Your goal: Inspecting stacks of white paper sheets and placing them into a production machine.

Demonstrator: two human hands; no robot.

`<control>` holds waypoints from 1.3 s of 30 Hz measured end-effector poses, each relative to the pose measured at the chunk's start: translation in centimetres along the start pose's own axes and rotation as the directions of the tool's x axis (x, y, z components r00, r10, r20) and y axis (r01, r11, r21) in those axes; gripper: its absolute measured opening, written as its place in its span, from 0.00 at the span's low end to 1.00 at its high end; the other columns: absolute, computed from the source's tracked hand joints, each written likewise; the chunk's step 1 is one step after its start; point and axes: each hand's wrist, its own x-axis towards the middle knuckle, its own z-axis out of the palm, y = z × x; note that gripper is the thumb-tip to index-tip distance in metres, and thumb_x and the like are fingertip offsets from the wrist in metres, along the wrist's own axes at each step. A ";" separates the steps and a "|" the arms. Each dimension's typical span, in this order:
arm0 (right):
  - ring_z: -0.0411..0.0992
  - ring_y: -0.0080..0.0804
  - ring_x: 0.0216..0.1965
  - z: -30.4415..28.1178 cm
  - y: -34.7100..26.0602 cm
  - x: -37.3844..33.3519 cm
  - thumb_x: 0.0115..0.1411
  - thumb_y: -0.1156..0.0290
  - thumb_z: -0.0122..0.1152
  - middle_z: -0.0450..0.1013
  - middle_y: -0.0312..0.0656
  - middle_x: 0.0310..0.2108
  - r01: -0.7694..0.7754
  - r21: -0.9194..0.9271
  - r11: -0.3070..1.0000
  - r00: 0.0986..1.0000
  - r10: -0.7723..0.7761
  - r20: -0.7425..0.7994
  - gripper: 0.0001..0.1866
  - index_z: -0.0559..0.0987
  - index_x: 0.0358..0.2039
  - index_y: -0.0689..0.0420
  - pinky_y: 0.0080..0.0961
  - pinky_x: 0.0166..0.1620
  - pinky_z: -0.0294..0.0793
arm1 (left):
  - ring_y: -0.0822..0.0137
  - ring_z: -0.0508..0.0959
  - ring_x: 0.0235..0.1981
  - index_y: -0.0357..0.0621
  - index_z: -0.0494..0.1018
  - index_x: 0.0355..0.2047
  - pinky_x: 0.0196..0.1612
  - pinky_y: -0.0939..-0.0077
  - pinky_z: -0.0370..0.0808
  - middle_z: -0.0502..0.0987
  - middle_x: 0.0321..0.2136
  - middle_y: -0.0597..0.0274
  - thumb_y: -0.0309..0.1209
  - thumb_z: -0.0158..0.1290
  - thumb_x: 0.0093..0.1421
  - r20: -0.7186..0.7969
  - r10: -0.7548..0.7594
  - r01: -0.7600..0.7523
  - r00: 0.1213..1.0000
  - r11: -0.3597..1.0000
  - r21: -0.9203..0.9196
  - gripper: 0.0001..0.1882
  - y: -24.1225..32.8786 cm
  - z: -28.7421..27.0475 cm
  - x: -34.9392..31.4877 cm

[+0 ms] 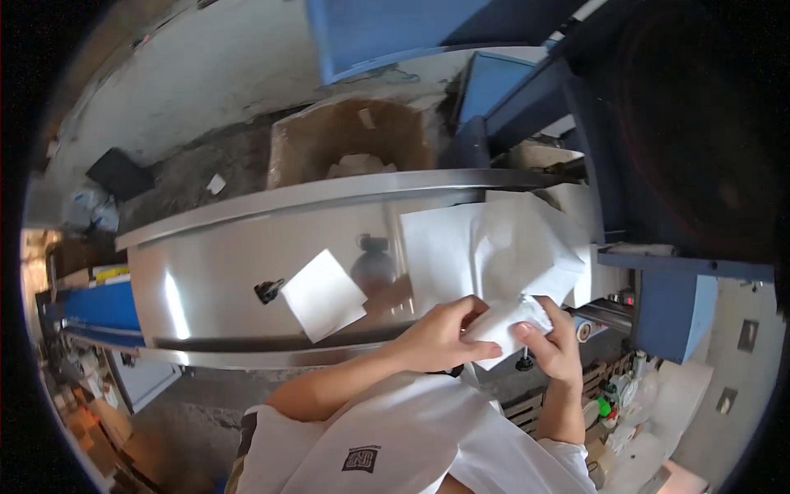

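Between my two hands is a small folded bundle of white sheet material (pixel 504 331), held just over the near edge of a shiny metal table. My left hand (pixel 451 333) grips its left end, thumb on top. My right hand (pixel 553 337) pinches the right end, where the edge looks crumpled. Behind the bundle, larger white sheets (pixel 461 247) lie loosely spread and overlapping on the table's right part. Left of my hands a small stack of white square sheets (pixel 324 295) lies flat beside a black knob (pixel 268 291). Whether the bundle is paper or thin plastic I cannot tell.
The metal table (pixel 222 272) has raised rims along both long sides. Beyond it stands a large cardboard box (pixel 309 144) with white scraps inside. Blue machine framing (pixel 658 305) closes off the right end. A pallet (pixel 527 403) and cluttered goods lie at the lower right.
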 end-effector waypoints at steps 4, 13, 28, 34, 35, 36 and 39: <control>0.74 0.26 0.36 0.3 0.0 0.5 0.55 0.68 0.69 0.78 0.39 0.36 0.217 0.122 0.969 0.964 -0.193 -0.182 0.23 0.75 0.49 0.65 0.24 0.40 0.73 | 0.69 0.79 0.31 0.32 0.71 0.41 0.37 0.74 0.76 0.79 0.32 0.54 0.37 0.66 0.54 -0.048 0.060 -0.063 0.997 0.996 -0.065 0.23 0.5 0.5 0.6; 0.79 0.35 0.34 -1.8 -0.8 -0.5 0.52 0.72 0.73 0.80 0.48 0.34 0.212 -0.169 0.963 0.960 -0.237 -0.150 0.17 0.80 0.40 0.66 0.25 0.39 0.75 | 0.55 0.82 0.40 0.32 0.70 0.49 0.44 0.64 0.77 0.79 0.39 0.46 0.40 0.66 0.53 0.175 0.034 -0.088 0.984 0.947 0.309 0.31 4.1 -0.7 4.5; 0.80 0.37 0.39 -5.1 2.9 -1.3 0.63 0.78 0.58 0.78 0.53 0.43 0.333 0.017 0.943 0.737 -0.249 -0.628 0.11 0.74 0.44 0.69 0.28 0.42 0.80 | 0.47 0.83 0.35 0.33 0.66 0.40 0.34 0.64 0.80 0.80 0.30 0.41 0.32 0.64 0.54 -0.165 0.535 -0.533 0.828 0.844 0.063 0.21 10.4 5.9 20.8; 0.80 0.37 0.36 -5.7 3.9 -0.8 0.58 0.80 0.62 0.80 0.51 0.40 0.274 -0.084 0.958 0.769 -0.270 -0.580 0.10 0.76 0.41 0.67 0.27 0.41 0.80 | 0.43 0.82 0.36 0.35 0.63 0.45 0.34 0.59 0.81 0.81 0.32 0.42 0.31 0.63 0.55 -0.117 0.572 -0.568 0.812 0.820 0.070 0.24 8.5 9.8 23.5; 0.81 0.38 0.36 -5.9 3.9 -0.8 0.58 0.80 0.63 0.80 0.51 0.39 0.267 -0.097 0.959 0.780 -0.274 -0.563 0.10 0.76 0.41 0.66 0.27 0.41 0.80 | 0.44 0.82 0.37 0.36 0.62 0.46 0.37 0.59 0.81 0.81 0.35 0.43 0.30 0.63 0.55 -0.100 0.553 -0.546 0.827 0.833 0.091 0.24 8.5 10.1 23.4; 0.81 0.38 0.37 -6.0 4.0 -0.8 0.58 0.79 0.64 0.80 0.51 0.39 0.260 -0.110 0.959 0.791 -0.277 -0.546 0.11 0.76 0.41 0.66 0.28 0.40 0.80 | 0.44 0.82 0.37 0.36 0.62 0.46 0.37 0.59 0.81 0.81 0.35 0.43 0.30 0.63 0.55 -0.089 0.552 -0.545 0.829 0.834 0.088 0.24 8.2 10.3 23.7; 0.81 0.38 0.37 -6.2 4.5 -0.6 0.59 0.78 0.64 0.80 0.51 0.38 0.259 -0.134 0.957 0.796 -0.290 -0.531 0.10 0.77 0.41 0.67 0.28 0.42 0.79 | 0.55 0.85 0.36 0.36 0.63 0.44 0.34 0.68 0.80 0.82 0.33 0.48 0.31 0.66 0.54 -0.089 0.652 -0.618 0.753 0.747 0.245 0.25 7.1 10.8 24.5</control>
